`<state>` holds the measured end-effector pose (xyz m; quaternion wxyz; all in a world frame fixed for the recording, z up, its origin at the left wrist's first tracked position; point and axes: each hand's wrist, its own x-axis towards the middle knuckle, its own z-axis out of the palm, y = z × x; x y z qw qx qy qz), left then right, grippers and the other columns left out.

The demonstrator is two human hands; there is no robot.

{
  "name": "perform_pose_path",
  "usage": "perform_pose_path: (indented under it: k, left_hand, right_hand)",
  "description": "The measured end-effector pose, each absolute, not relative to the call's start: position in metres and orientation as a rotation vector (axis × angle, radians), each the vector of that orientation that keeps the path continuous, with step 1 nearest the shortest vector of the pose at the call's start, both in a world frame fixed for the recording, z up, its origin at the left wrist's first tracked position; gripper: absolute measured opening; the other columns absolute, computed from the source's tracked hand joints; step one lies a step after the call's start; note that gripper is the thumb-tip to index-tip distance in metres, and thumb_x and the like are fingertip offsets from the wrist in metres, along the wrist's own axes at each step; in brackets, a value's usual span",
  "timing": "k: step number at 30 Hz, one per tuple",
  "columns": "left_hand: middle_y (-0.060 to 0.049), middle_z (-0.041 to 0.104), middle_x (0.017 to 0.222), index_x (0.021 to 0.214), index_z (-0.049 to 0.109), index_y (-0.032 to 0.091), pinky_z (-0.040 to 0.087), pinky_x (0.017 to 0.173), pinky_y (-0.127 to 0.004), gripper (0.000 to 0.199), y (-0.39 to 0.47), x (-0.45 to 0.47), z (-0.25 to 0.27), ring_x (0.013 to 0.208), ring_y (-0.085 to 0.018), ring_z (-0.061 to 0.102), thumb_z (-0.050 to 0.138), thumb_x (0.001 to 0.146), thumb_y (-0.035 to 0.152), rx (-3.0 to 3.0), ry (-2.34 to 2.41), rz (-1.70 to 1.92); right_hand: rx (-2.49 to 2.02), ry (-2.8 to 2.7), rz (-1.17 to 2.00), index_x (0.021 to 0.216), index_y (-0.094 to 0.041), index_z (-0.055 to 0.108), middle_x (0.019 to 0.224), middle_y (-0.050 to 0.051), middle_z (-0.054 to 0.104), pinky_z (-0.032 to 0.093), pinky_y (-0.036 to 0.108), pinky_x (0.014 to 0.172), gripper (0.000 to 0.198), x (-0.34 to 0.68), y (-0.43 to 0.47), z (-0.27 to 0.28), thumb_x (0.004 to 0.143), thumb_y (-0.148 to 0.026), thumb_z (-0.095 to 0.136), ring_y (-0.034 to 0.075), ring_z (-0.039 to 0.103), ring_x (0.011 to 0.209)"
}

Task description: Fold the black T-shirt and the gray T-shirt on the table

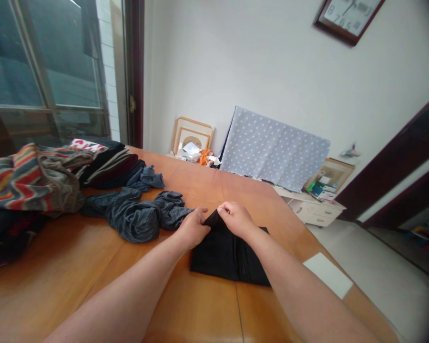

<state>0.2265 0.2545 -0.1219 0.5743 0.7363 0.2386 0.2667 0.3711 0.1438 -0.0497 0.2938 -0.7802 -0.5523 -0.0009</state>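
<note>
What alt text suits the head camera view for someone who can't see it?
A person's right hand pinches the far edge of a folded black cloth on a wooden table, with the left hand touching it alongside. A crumpled dark grey garment and a heap of clothes lie to the left; a dotted grey cloth hangs beyond.

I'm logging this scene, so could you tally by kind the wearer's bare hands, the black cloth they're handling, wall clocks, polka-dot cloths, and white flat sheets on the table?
Hands: 2 (left hand, right hand)
Black cloth at the hands: 1
Wall clock: 1
Polka-dot cloth: 1
White flat sheet on the table: 1
Total: 6
</note>
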Motion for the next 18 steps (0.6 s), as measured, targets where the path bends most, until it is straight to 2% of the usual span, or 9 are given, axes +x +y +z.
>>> perform_pose_path:
  k: [5, 7, 11, 15, 18]
  left_hand:
    - [-0.004, 0.067, 0.083, 0.131, 0.054, 0.015, 0.046, 0.072, -0.029, 0.067, 0.249, 0.225, -0.117, 0.083, -0.023, 0.065, 0.069, 0.066, 0.011, 1.814, 0.605, 0.691]
    - [-0.009, 0.068, 0.096, 0.133, 0.052, 0.015, 0.047, 0.083, -0.033, 0.069, 0.246, 0.223, -0.113, 0.096, -0.027, 0.065, 0.069, 0.066, 0.011, 1.852, 0.637, 0.727]
    - [-0.014, 0.058, 0.126, 0.135, 0.049, 0.016, 0.041, 0.103, -0.04, 0.061, 0.239, 0.216, -0.099, 0.121, -0.03, 0.054, 0.06, 0.075, 0.011, 2.165, 0.662, 0.902]
    - [-0.013, 0.06, 0.119, 0.126, 0.058, 0.018, 0.041, 0.103, -0.042, 0.039, 0.23, 0.209, -0.088, 0.116, -0.029, 0.055, 0.05, 0.088, 0.017, 2.466, 0.44, 0.849]
    - [-0.013, 0.062, 0.118, 0.121, 0.063, 0.019, 0.041, 0.104, -0.044, 0.033, 0.224, 0.206, -0.088, 0.115, -0.03, 0.056, 0.053, 0.091, 0.026, 2.598, 0.235, 0.704]
  right_hand:
    - [-2.025, -1.255, 0.008, 0.08, -0.022, 0.064, 0.07, 0.0, 0.064, 0.04, 0.024, 0.061, 0.028, 0.389, 0.135, -0.052, 0.091, -0.041, 0.048, 0.016, 0.058, 0.068]
    - [-2.044, -1.177, 0.018, 0.082, -0.021, 0.065, 0.071, 0.0, 0.064, 0.042, 0.024, 0.061, 0.029, 0.398, 0.128, -0.053, 0.089, -0.043, 0.048, 0.016, 0.058, 0.069]
    - [-2.036, -1.071, 0.069, 0.087, -0.02, 0.067, 0.078, 0.002, 0.067, 0.046, 0.024, 0.064, 0.029, 0.412, 0.109, -0.054, 0.086, -0.044, 0.051, 0.017, 0.061, 0.074]
    - [-2.007, -0.993, 0.063, 0.087, -0.02, 0.068, 0.078, 0.002, 0.067, 0.045, 0.024, 0.064, 0.027, 0.417, 0.091, -0.052, 0.085, -0.042, 0.052, 0.017, 0.061, 0.072]
    - [-2.041, -0.986, 0.008, 0.083, -0.02, 0.067, 0.072, 0.001, 0.065, 0.042, 0.024, 0.062, 0.028, 0.417, 0.078, -0.052, 0.086, -0.043, 0.051, 0.016, 0.058, 0.068]
